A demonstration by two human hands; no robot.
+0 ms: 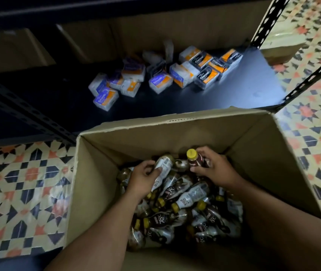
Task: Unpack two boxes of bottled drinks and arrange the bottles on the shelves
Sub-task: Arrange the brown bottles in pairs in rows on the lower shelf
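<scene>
Bottles (pixel 187 200) lie jumbled in the open cardboard box (pixel 175 132) on the floor (pixel 19 182). Left hand (pixel 145 177) fingers (pixel 147 163) are wrapped round a white-labelled bottle (pixel 164 163), its long axis pointing far-right. Right hand (pixel 216 170) fingers clasp a yellow-capped bottle (pixel 193 160), cap toward the far left. Both bottles sit at the far end of the heap. The shelf (pixel 243 94) lies just beyond the box, about equally near to either hand.

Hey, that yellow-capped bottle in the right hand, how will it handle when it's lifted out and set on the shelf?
Probably rigid and fairly heavy for its size: the yellow-capped bottle looks full of dark drink. Its glossy label may be slippery. Round-bodied, it would likely roll if laid flat on the shelf.
</scene>
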